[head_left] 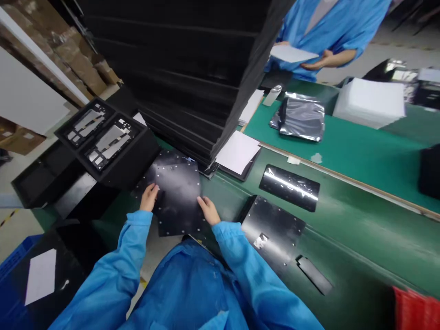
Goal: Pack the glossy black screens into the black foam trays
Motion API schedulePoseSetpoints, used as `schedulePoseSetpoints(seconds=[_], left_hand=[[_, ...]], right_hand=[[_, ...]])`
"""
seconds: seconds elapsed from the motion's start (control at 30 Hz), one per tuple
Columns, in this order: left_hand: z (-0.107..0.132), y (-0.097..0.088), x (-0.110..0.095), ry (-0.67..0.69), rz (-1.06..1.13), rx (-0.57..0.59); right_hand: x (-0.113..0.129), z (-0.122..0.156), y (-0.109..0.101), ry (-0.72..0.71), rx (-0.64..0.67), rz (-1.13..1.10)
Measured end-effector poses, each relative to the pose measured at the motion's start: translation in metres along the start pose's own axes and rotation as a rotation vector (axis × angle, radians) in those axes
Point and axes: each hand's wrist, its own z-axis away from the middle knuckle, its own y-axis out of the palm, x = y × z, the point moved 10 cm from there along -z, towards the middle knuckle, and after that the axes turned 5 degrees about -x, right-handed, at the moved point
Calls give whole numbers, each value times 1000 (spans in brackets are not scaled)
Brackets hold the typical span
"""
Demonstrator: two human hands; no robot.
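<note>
A thin black sheet (177,197) with small pale dots along its edges is in front of me, over the near side of the green bench. My left hand (149,197) grips its left edge, thumb on top. On the opposite edge, my right hand (208,210) pinches the sheet, its other fingers partly hidden. To the right of that hand lies a stack of similar black sheets (273,229), with a small shiny patch on top. Left of the sheet, a black tray (132,158) holds electronic parts in its recesses.
A tall black stack (178,59) rises just beyond the sheet. White paper (238,152), a glossy black panel (289,187) and a small dark strip (314,274) lie on the bench. Across it, a co-worker (319,41) holds a white sheet near silvery bags (302,117).
</note>
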Motion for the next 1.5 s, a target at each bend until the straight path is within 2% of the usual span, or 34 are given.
schedulePoseSetpoints(seconds=[0.07,0.13,0.27,0.33,0.4,0.47,0.57,0.63,0.7,0.77,0.8,0.87,0.93,1.03,1.1,1.17,1.27,1.33,1.5], left_hand=[[22,23,10,-11,140,121],[51,60,7,33,229,242],[120,171,-2,-6,225,514],[150,223,-9,-31,157,616],[172,260,-20,-10,100,667],[185,280,-34,40,60,681],[203,284,-53,145,-10,651],[225,281,-73,347,-106,630],[265,286,-91,643,-280,655],[310,300,-89,880,-520,708],[328,308,-82,936,-638,731],[353,323,-63,997,-845,759],[368,333,-48,1052,-974,776],[376,340,-39,1117,-1037,763],[377,341,-39,1122,-1044,736],[376,340,-38,1101,-1046,711],[376,338,-38,1085,-1031,698],[378,337,-38,1090,-1021,710],[383,338,-43,1028,-981,749]], right_hand=[[-9,5,-20,25,-66,23],[-28,28,-65,71,-168,39],[-79,102,-178,184,-505,118],[-99,135,-219,239,-626,154],[-109,159,-248,252,-696,160],[-106,177,-277,172,-760,178],[-93,200,-328,-20,-865,360],[-100,205,-358,-49,-873,561],[-125,198,-379,15,-792,736],[-150,186,-387,71,-690,837],[-157,180,-386,75,-649,861],[-154,169,-374,27,-560,888],[-134,158,-347,-55,-410,927],[-96,148,-305,-133,-189,1065],[-77,145,-294,-150,-112,1152],[-71,144,-297,-150,-78,1189],[-81,144,-319,-47,-102,1211],[-89,143,-326,14,-112,1241],[-85,131,-306,-56,10,1291]])
